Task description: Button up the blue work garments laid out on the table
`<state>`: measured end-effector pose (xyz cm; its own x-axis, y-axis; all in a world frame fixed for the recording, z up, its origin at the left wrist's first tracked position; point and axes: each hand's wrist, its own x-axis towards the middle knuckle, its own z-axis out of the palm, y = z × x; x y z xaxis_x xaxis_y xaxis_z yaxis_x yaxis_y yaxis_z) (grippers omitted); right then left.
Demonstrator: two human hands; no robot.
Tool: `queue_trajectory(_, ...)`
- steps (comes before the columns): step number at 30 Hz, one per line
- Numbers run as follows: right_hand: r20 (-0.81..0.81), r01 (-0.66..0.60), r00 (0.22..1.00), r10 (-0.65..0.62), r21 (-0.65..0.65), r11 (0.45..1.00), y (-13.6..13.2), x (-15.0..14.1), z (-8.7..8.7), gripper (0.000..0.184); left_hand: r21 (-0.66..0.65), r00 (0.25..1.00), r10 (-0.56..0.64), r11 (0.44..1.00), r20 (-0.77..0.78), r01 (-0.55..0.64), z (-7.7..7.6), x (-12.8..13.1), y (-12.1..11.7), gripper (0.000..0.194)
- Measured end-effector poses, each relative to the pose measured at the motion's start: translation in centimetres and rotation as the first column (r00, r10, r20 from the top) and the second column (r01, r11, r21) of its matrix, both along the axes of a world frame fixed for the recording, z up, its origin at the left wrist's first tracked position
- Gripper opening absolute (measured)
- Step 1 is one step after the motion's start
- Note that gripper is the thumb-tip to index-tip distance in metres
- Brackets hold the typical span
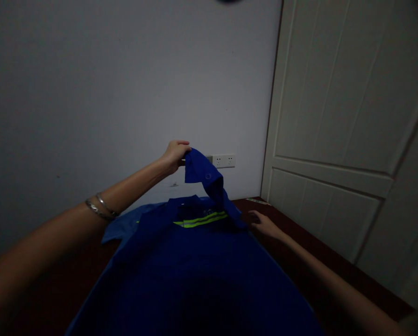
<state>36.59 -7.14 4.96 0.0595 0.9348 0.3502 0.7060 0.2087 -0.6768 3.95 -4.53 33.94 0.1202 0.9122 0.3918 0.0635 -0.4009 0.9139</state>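
Observation:
A deep blue work shirt (209,261) lies spread out in front of me, with a yellow-green reflective band (203,220) showing near its far end. My left hand (176,153) is raised and pinches the end of one sleeve (203,170), which hangs from my fingers and runs down to the shirt's right shoulder. My right hand (263,224) is low, just right of that shoulder; its fingers are loosely curved and apart, with nothing visible in them. A lighter blue garment (123,226) lies under the shirt and sticks out at the left.
Beneath the clothes is a dark red surface (296,247). A pale wall (142,93) rises behind it, with a white socket panel (224,161). On the right stands a white panelled door (335,116). A small flat strip (258,201) lies at the far corner. The light is dim.

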Motion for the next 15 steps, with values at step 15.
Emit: queue_trajectory(15,0.198,-0.178,0.96,0.198,-0.112,0.978,0.5,-0.6,-2.9,0.04,-0.119,0.953,0.198,0.966,-0.23,-0.23,-2.7,-11.0,-0.8,0.043)
